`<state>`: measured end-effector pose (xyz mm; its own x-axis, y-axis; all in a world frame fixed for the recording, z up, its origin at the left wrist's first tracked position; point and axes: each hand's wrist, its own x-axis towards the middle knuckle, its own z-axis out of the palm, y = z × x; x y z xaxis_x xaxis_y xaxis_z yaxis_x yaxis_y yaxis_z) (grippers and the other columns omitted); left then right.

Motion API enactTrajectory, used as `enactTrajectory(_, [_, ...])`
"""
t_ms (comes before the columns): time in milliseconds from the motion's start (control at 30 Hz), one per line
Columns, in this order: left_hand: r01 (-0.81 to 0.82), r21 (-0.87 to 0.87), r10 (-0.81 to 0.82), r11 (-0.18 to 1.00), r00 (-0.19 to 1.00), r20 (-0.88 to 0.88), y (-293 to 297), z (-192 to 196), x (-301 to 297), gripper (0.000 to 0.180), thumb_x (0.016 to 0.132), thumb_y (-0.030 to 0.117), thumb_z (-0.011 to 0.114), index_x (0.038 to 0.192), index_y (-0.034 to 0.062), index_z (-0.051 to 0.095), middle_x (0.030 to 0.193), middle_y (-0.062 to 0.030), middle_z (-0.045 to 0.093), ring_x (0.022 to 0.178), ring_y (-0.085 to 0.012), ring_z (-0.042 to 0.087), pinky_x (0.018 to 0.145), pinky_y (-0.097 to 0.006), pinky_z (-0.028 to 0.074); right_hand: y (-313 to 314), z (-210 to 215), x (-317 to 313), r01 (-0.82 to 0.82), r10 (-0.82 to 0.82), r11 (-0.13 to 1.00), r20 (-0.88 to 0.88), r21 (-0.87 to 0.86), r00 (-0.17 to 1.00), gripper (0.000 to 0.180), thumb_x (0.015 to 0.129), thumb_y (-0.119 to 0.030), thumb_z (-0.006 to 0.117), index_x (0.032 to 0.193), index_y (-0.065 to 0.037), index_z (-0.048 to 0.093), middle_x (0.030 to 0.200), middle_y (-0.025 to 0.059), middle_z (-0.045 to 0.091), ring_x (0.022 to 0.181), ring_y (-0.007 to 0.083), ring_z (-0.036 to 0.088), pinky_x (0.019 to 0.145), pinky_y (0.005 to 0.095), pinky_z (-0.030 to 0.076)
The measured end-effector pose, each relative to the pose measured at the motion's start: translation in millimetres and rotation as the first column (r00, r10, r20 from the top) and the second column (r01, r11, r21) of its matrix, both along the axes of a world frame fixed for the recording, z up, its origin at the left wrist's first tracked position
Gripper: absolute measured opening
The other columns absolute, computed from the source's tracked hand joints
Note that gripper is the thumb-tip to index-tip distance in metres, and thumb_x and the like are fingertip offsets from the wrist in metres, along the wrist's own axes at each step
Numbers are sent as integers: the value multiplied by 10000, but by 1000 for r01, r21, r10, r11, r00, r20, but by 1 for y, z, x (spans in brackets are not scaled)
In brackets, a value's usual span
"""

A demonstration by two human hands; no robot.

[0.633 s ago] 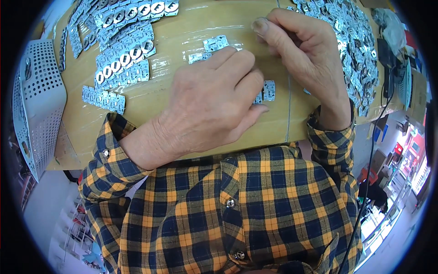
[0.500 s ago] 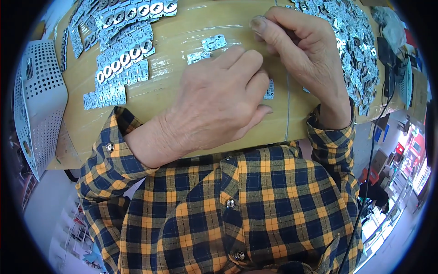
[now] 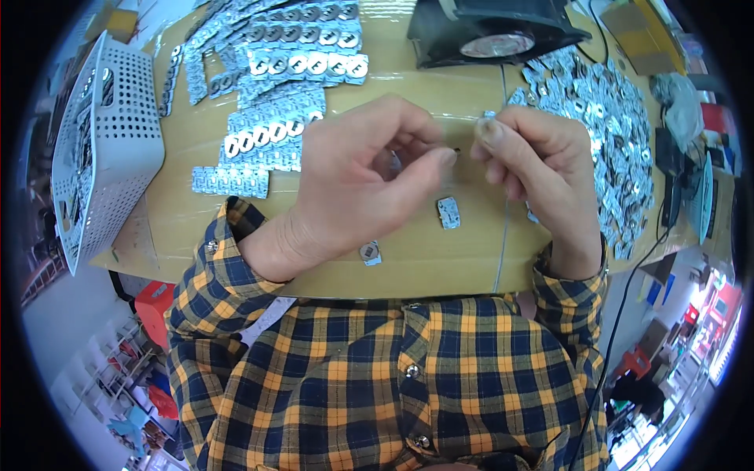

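Observation:
My left hand [image 3: 369, 169] is raised over the middle of the table, thumb and fingers drawn together. A tiny dark tip shows at its fingertips; a glint of metal shows inside the curled fingers, too blurred to name. Close by on the right, my right hand [image 3: 542, 157] has its thumb pressed against curled fingers, and what they hold, if anything, is hidden. Below the hands lies a small silvery rectangular plate [image 3: 448, 213]. Another small plate with a round disc [image 3: 370, 253] lies near the table edge, by my left wrist.
Strips of joined silvery plates [image 3: 306, 65] lie overlapping on the left. A heap of loose plates [image 3: 620, 149] covers the right side. A white perforated basket [image 3: 129, 118] stands far left. At the back is a black fan-like device [image 3: 491, 31]; a cable [image 3: 628, 290] hangs at right.
The view has shifted, bringing the black device in at the back. My left hand has turned from back-up to thumb-side up, its fingertips now close to the right hand, whose fingers have curled in.

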<state>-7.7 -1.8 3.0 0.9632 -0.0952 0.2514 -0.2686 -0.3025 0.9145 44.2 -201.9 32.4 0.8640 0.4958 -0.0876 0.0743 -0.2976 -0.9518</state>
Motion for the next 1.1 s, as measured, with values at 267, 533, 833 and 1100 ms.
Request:
enactTrajectory(267, [-70,-273,34,959,990,-134,11,-5,11,86,859,-6,683,923,-34,632,821,-16,648,722,-34,583,623,-163,467,7,-3,0,188,-189,982,35,26,981,255,942,-199,623,787,-5,684,583,-37,556,489,0,428,451,177,291])
enactTrajectory(533, [117,398,-222,910,948,229,-1,-5,12,180,746,-25,710,902,46,653,760,-53,595,640,-185,597,549,-274,451,2,-4,10,236,-233,972,115,-15,966,234,937,-206,627,837,-10,708,610,-31,578,488,1,435,447,152,306])
enactTrajectory(833, [61,555,-298,830,889,348,-45,-11,16,121,699,55,662,812,49,621,796,-54,570,743,-236,600,579,-360,487,-2,-12,13,193,-200,980,256,51,946,230,933,-207,640,830,-15,711,604,-35,571,492,2,439,453,153,320])
enactTrajectory(1100, [112,-128,-150,985,930,-336,-11,8,2,113,799,24,727,869,-10,644,760,-31,670,631,-65,624,526,-195,453,-6,-2,3,145,-146,989,172,18,974,241,938,-192,611,814,-3,695,605,-29,568,480,1,431,445,158,302])
